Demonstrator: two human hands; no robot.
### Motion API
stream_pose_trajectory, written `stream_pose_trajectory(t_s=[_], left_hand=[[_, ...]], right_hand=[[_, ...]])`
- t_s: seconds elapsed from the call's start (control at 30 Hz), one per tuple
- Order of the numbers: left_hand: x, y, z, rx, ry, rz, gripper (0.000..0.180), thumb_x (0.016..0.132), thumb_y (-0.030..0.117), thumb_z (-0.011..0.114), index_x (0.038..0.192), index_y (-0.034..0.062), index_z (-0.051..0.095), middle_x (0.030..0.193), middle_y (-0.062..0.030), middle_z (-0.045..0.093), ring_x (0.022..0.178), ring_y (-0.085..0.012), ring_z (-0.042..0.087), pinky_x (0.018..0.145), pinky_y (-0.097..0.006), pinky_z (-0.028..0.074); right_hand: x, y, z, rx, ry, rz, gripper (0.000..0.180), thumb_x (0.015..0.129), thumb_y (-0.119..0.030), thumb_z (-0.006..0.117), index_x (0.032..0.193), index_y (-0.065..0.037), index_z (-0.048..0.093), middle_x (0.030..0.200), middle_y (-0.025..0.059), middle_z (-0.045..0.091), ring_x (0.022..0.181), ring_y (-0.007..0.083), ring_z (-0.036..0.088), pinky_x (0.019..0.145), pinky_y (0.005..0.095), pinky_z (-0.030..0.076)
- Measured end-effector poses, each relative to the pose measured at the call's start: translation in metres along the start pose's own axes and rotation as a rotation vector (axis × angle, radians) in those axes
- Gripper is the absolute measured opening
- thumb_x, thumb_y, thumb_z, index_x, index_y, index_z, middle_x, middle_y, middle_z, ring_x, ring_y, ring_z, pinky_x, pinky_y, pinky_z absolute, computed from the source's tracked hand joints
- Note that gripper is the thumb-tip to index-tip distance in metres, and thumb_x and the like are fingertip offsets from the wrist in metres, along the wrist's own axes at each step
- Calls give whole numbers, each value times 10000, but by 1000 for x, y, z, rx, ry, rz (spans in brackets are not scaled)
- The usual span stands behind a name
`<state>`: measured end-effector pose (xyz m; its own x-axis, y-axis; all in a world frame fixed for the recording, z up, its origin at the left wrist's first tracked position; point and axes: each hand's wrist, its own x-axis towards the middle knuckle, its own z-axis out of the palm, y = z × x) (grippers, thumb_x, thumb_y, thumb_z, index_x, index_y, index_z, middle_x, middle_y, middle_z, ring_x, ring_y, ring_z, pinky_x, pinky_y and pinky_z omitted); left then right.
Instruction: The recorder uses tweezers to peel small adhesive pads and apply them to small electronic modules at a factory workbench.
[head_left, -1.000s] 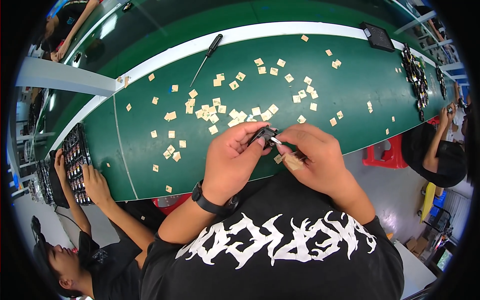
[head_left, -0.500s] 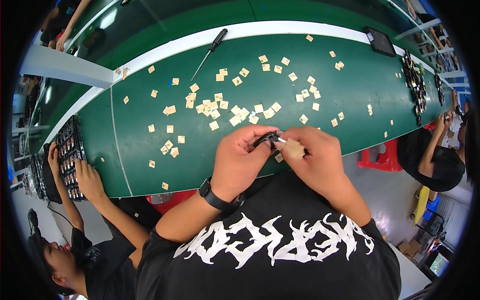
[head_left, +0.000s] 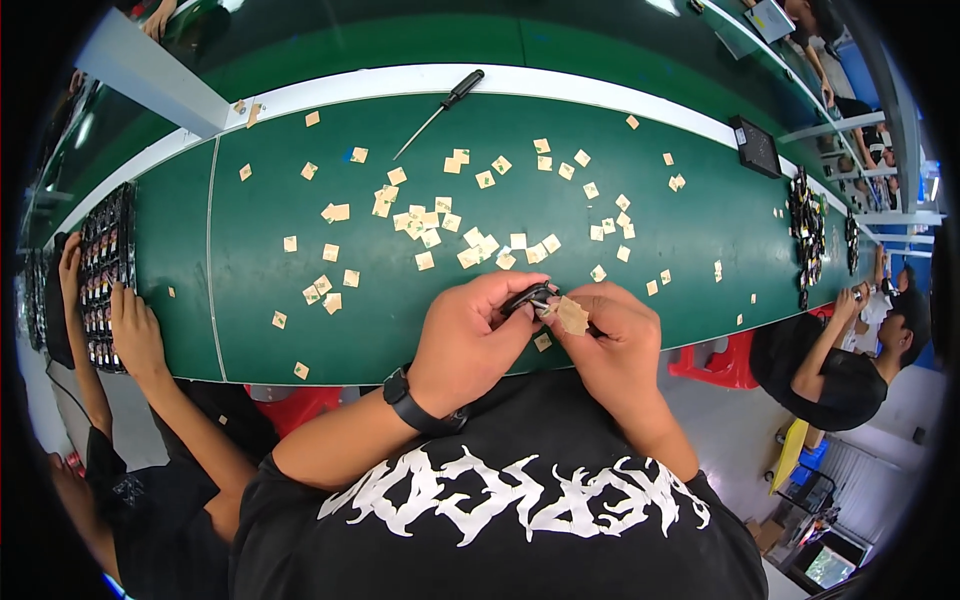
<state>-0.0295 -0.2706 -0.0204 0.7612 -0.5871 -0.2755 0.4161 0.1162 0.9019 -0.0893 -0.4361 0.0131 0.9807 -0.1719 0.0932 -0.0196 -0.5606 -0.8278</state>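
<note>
Near the table's front edge my left hand (head_left: 470,335) is closed around a small black curved part (head_left: 528,298), gripped between thumb and fingers. My right hand (head_left: 618,345) is pinched close against it. A crumpled tan piece of tape (head_left: 574,316) sticks out from its fingertips. Something small and pale shows between the two hands, but its kind is unclear. Many tan square stickers (head_left: 470,257), some with green marks, lie scattered over the green table (head_left: 700,220) beyond my hands. One sticker (head_left: 543,342) lies just below my fingers.
A black screwdriver (head_left: 462,88) lies at the far edge. A black tray (head_left: 757,147) and a pile of black parts (head_left: 806,240) stand on the right. At left, a co-worker's hand (head_left: 136,332) rests by trays of black parts (head_left: 108,250). Another person (head_left: 835,355) sits at right.
The view has shifted slightly. My hands stay together around the black part; the tan piece of tape now shows flatter and more fully at my right fingertips.
</note>
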Motion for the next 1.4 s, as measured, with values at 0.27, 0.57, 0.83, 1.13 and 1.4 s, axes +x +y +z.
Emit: stream_pose_trajectory(t_s=[0.27,0.57,0.83,1.13,1.4], left_hand=[[-3,-4,-4,67,-23,45,377,949,-85,503,1324,-81,539,1195,-135,654,1065,-150,648,957,-304,543],[-2,-7,-6,203,-32,93,372,975,-68,475,1343,-58,536,1146,-103,666,1033,-129,650,928,-287,551],[-2,-7,-8,71,-52,116,355,972,-39,503,1323,-52,552,1071,-113,687,922,-128,676,833,-276,547],[-4,-2,-12,15,-180,83,351,993,-9,498,1339,-56,541,1122,-112,675,963,-151,689,845,-277,561],[-5,5,-5,-200,-19,-43,359,997,58,561,1338,-55,552,1148,-141,674,929,-170,702,799,-270,581]], right_hand=[[1,4,6,-154,62,-146,232,739,110,655,940,19,726,890,125,701,702,237,686,608,310,546],[6,-4,5,-12,-63,102,85,838,-37,749,882,29,717,878,116,696,667,182,647,576,285,494],[11,6,9,88,-14,162,131,805,-54,802,823,30,703,834,63,635,640,105,544,563,251,422],[28,15,-6,362,-201,476,335,741,-69,866,731,-54,531,638,-50,480,582,27,457,511,204,363],[18,26,-18,702,-144,518,213,982,-254,637,938,-46,620,757,-14,569,599,48,470,509,204,344]])
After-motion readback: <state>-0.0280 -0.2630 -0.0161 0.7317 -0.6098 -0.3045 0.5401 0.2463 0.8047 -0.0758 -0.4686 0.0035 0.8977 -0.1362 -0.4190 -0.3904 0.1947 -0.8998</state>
